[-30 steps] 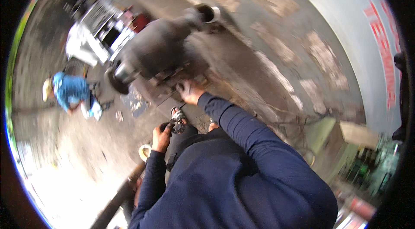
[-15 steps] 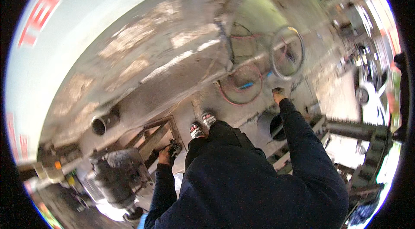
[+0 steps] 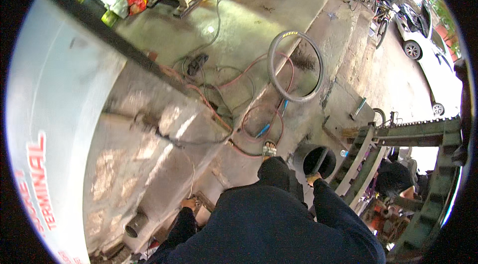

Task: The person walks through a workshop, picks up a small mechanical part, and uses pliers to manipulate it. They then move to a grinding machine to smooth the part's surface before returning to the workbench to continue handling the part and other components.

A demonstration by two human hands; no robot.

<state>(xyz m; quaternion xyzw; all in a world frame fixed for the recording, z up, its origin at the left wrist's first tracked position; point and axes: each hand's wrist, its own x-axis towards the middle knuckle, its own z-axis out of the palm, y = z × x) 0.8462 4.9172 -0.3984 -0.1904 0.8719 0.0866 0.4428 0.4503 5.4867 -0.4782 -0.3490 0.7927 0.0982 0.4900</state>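
Low at the left, my left hand (image 3: pixel 188 203) is beside a small brown frame (image 3: pixel 204 201) on the ground. Its fingers look curled; what they hold, if anything, cannot be made out. My right hand (image 3: pixel 313 180) is closed at the near rim of a dark open cylinder (image 3: pixel 299 159). A grey bar (image 3: pixel 321 161) runs up from this hand across the cylinder's mouth. One of my sandalled feet (image 3: pixel 269 149) shows in front of me, next to a coiled red hose (image 3: pixel 242 127) with blue parts.
A bicycle tyre (image 3: pixel 272 67) stands ahead among hoses. At the left are a white panel (image 3: pixel 64 89) with red lettering and a pipe end (image 3: pixel 136 225). Metal framework (image 3: pixel 413 134) rises at the right, with a hammer (image 3: pixel 358 108) beyond the cylinder. A white car (image 3: pixel 432 62) is farther off.
My view has turned, bringing the tyre and hoses toward the middle. My right hand has come down and back to the cylinder; my left hand is lower, and its dark item is no longer distinct.
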